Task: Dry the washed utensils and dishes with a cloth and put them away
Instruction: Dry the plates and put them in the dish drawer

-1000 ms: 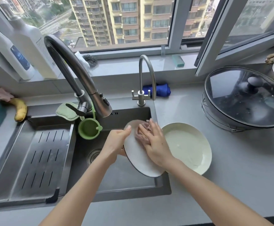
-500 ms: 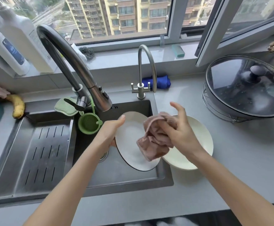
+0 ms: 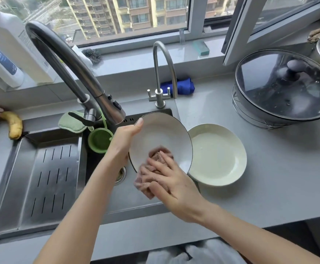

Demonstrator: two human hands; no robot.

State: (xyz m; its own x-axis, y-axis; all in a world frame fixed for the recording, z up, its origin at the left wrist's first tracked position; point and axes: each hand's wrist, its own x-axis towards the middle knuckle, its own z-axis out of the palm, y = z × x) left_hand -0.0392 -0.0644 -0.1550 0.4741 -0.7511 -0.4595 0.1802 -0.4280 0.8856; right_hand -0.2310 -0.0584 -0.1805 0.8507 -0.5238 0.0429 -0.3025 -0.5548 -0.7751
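Over the sink (image 3: 136, 202), my left hand (image 3: 124, 141) is gripping the tilted white plate (image 3: 163, 138) by its rim, steadying it while my right hand (image 3: 172, 185), fingers nearly flat, is pressing the pink cloth (image 3: 159, 156) inside.

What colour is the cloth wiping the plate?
Dusty pink cloth, clearest in the head view.

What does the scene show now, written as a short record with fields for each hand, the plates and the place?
left hand: grips the round white plate with a thin dark rim, tilted above the dark metal sink
right hand: presses the crumpled pink cloth on the lower inner face of this plate
other dish: round cream plate, flat on the grey counter beside the sink
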